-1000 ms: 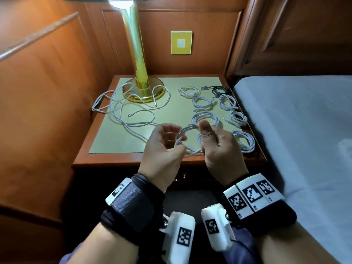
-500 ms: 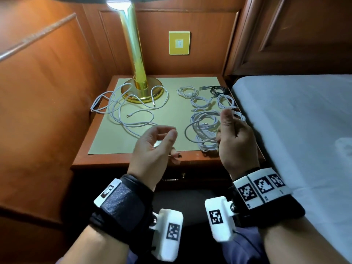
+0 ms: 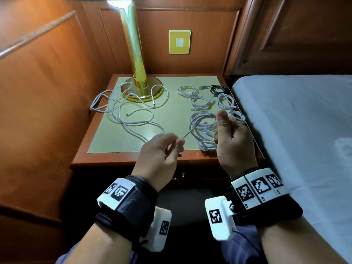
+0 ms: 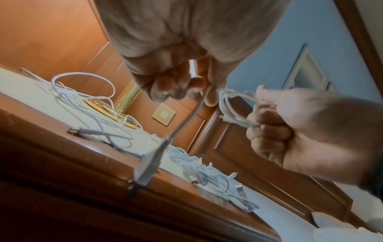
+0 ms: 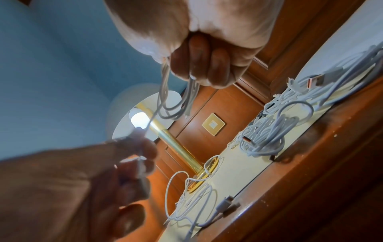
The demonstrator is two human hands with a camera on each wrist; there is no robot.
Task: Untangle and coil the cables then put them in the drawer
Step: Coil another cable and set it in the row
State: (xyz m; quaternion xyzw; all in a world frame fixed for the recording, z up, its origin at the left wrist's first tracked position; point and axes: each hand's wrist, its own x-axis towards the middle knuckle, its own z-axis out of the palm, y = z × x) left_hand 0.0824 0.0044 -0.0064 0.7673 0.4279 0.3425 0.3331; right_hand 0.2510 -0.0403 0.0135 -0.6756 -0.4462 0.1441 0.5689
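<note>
My right hand (image 3: 219,130) grips a coil of white cable (image 3: 202,124) just above the nightstand's right front; its loops (image 5: 174,101) hang from the curled fingers (image 5: 203,65). The left hand (image 3: 177,144) pinches that cable's free end, and a short stretch runs from it up to the coil. In the left wrist view the plug (image 4: 147,165) dangles below the left fingers (image 4: 199,91). Loose tangled white cables (image 3: 129,113) lie around the lamp base. Several coiled white cables (image 3: 200,101) and a black one (image 3: 219,89) lie along the right side. The drawer front (image 3: 179,177) below is closed.
A brass lamp (image 3: 137,73) stands at the back left of the nightstand (image 3: 106,159), on a pale mat (image 3: 171,119). Wood panelling closes in the left and back. A bed with a light sheet (image 3: 295,121) borders the right edge.
The hands, together on the coil a second ago, have parted. The right hand carried the coil rightward and forward over the table, and the left now pinches the cable's free end.
</note>
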